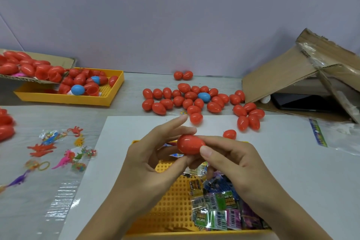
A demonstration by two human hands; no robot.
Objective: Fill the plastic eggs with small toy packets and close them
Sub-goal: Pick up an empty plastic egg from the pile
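Both my hands hold one closed red plastic egg (190, 146) above the near yellow tray (171, 200). My left hand (153, 154) grips its left end, index finger stretched out past it. My right hand (231, 160) pinches the right end with thumb and fingers. Small toy packets (220, 204) lie heaped in the tray's right half. A group of closed red eggs (187, 101), one blue among them, lies on the table beyond my hands.
A second yellow tray (109, 101) at far left holds open egg halves, under a cardboard lid with more eggs (25, 66). Loose plastic toys (64, 152) lie at left. An opened cardboard box (303, 76) stands at right. A single egg (229, 134) lies near my right hand.
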